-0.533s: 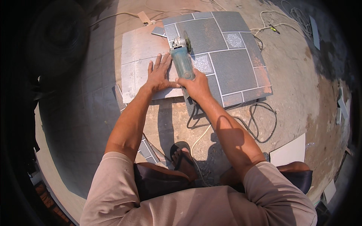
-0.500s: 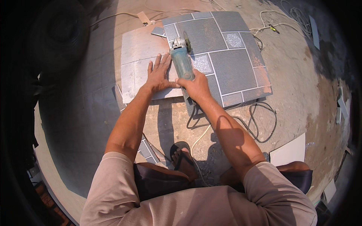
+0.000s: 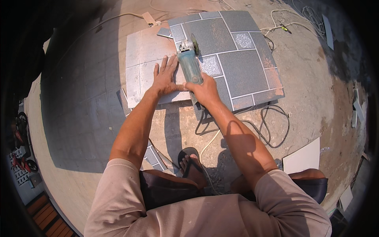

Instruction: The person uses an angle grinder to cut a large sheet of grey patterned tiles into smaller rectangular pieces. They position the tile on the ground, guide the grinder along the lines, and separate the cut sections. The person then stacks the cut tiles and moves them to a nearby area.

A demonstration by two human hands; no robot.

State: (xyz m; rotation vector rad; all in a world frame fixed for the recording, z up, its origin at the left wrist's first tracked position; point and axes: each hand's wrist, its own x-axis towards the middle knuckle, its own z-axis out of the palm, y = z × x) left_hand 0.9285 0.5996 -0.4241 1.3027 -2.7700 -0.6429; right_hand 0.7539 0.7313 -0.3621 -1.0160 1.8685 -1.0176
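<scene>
An angle grinder (image 3: 190, 66) with a teal body lies along the left edge of the grey patterned tile (image 3: 242, 75), its disc (image 3: 194, 44) upright at the far end. My right hand (image 3: 204, 90) is wrapped around the grinder's rear body. My left hand (image 3: 166, 77) rests flat with fingers spread on a pale, dusty slab (image 3: 136, 75), its thumb reaching toward the grinder and my right thumb. The tile has white lines and two ornate white squares, with orange dust on its right side. Whether the disc spins or touches the tile I cannot tell.
A black cord (image 3: 268, 130) loops over the ground below the tile. A narrow tile offcut (image 3: 165, 32) lies by the tile's far left corner. White board (image 3: 304, 156) lies near my right knee. Pale cable coils (image 3: 312, 17) sit far right, and a red motorcycle (image 3: 23, 162) stands far left.
A dark, blurred round shape at the upper left has moved out of the way, uncovering ground and a motorcycle at the left. My hands and the grinder hold nearly the same place.
</scene>
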